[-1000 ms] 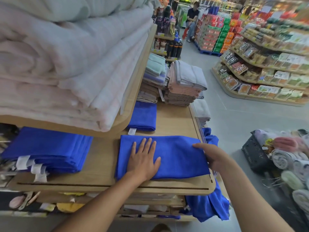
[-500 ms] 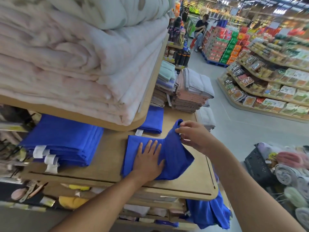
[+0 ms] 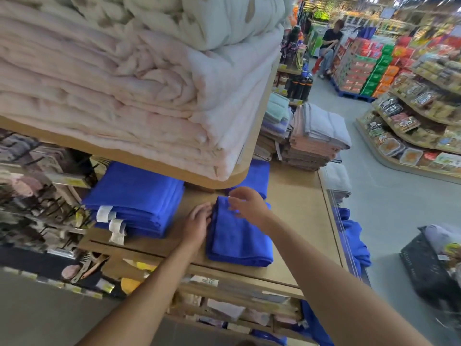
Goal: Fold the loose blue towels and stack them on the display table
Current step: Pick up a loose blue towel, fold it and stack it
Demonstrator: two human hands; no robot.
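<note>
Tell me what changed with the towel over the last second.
The right hand lifted the right end of the towel and folded it leftward over the other half; its grip now is unclear. The left hand slid off the top to the left edge. The blue stack stayed put.

Open lane: bare wood of the display table (image 3: 296,216) right of the folded blue towel (image 3: 239,240) | overhead: upper shelf (image 3: 224,179) hangs low over the back left | left: blue towel stack (image 3: 134,198) blocks | far end: grey and pink towel piles (image 3: 314,138) | right edge: loose blue towels (image 3: 354,236) drape, black basket (image 3: 424,268) on the floor beyond.
</note>
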